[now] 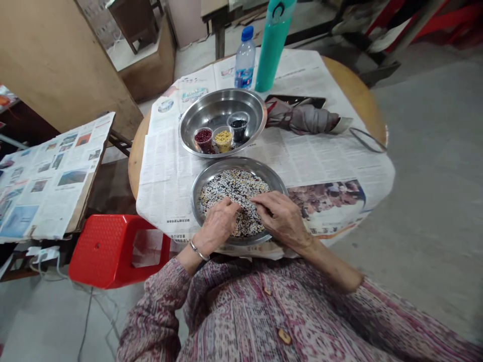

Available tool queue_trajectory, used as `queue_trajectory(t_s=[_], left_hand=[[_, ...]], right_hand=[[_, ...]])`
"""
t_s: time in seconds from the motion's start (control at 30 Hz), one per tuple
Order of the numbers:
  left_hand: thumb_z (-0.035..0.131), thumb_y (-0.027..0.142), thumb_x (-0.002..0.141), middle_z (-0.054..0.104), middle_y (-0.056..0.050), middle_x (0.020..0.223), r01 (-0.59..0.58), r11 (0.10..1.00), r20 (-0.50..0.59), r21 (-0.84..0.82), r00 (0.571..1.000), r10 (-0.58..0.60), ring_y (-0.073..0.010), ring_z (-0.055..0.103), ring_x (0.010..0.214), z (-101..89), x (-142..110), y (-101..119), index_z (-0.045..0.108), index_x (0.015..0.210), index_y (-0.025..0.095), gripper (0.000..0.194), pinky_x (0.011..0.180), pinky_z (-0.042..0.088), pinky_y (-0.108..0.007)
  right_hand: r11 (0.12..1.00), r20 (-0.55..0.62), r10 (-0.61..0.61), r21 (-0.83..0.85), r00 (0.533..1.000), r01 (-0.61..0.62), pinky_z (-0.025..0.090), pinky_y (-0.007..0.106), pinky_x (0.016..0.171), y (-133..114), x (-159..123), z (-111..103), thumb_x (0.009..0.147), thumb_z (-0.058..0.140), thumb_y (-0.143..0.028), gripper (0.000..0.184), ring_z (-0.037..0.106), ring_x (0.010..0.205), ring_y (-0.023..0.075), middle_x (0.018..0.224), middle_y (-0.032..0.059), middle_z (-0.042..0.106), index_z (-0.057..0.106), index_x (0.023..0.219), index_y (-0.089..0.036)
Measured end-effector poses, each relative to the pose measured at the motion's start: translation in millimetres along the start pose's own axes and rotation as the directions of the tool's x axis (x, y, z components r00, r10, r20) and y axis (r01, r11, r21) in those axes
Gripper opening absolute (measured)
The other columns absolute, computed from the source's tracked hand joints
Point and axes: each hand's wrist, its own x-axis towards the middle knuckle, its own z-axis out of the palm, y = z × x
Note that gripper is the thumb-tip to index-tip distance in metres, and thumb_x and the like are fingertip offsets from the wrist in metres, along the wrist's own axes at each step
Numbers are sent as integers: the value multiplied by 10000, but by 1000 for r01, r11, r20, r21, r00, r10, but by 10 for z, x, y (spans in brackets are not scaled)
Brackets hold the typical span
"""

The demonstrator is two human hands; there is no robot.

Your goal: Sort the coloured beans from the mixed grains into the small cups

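Observation:
A shallow round metal pan [196, 183] sits at the near edge of the table. It holds mixed white grains, dark beans and some yellow beans [241, 186]. My left hand [221, 221], with a bangle at the wrist, reaches over the pan's near left side. Its fingers curl down together into the grains, and whatever lies between the tips is hidden. From the right comes my right hand [283, 216], its fingers stretched over the grains and the thumb apart below them. Behind the pan, a deeper metal basin [211, 106] holds three clear cups: red beans [204, 139], yellow beans [223, 139] and black beans [238, 126].
Newspaper [162, 161] covers the round table. A water bottle [245, 60] and a teal bottle [272, 50] stand at the back. Right of the basin lies a folded grey umbrella [305, 118] beside a dark tray [298, 99]. A red stool [101, 249] stands left.

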Motion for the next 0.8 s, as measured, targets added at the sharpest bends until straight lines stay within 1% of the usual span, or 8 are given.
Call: queue_trajectory(t_s=[0.13,0.2,0.23,0.33,0.47,0.6,0.73,0.8], left_hand=[[515,163,994,619,-52,1007,70,998,-124,-5,990,-70,-186,611,985,-101,73,-97,643,993,185,130,945,521,-328],[580,179,966,615,-72,1086,47,999,-187,0,981,-46,-211,586,1069,-131,147,-129,632,1082,171,128,1007,503,-365],[628,183,937,603,-85,1161,23,1000,-206,5,978,-21,-227,568,1120,-136,195,-139,616,1156,169,220,1038,492,-391],[703,156,867,549,-103,1320,-76,997,-184,7,980,76,-257,535,1215,-109,355,-153,575,1286,188,439,1085,473,-450],[579,54,893,653,-72,1130,-172,982,-92,-81,982,165,-213,615,1131,-49,476,-143,663,1121,168,268,1058,507,-413],[524,48,925,720,-44,1003,-144,982,-109,-120,985,131,-203,653,1099,-34,363,-103,693,1032,178,239,1075,495,-422],[522,58,934,713,-52,1056,-136,989,1,-51,991,136,-187,673,1004,-94,86,-24,681,1076,190,250,962,545,-357],[511,74,952,696,-48,1052,-130,991,17,-14,991,130,-176,664,973,-143,-55,13,670,1040,196,218,913,546,-324]], right_hand=[[998,13,-6,-63,1000,7,541,403,867,-13,7,1,924,494,-142,231,666,905,246,932,84,746,711,973,-203],[996,1,-11,-89,1000,11,538,392,842,-27,14,-2,932,496,-151,216,661,878,246,903,86,739,705,967,-196],[995,-6,-11,-94,1000,11,536,386,834,-34,16,-4,934,498,-155,211,659,867,244,896,85,736,702,969,-195],[996,-20,-5,-87,1000,3,529,375,835,-47,19,-6,934,499,-160,209,655,858,235,895,78,730,697,976,-209],[997,-14,3,-75,1000,-4,522,376,830,-35,10,3,929,488,-168,221,645,854,237,884,78,722,699,975,-214],[998,-16,14,-69,1000,-15,520,385,835,-23,3,6,930,488,-168,227,645,857,241,890,82,726,705,981,-210],[992,2,-2,-124,1000,2,505,372,823,-41,12,-2,953,509,-207,189,646,866,240,896,80,736,697,966,-201],[989,15,-13,-146,1000,15,497,369,813,-52,17,-5,960,533,-242,167,647,855,236,885,74,738,694,939,-200]])
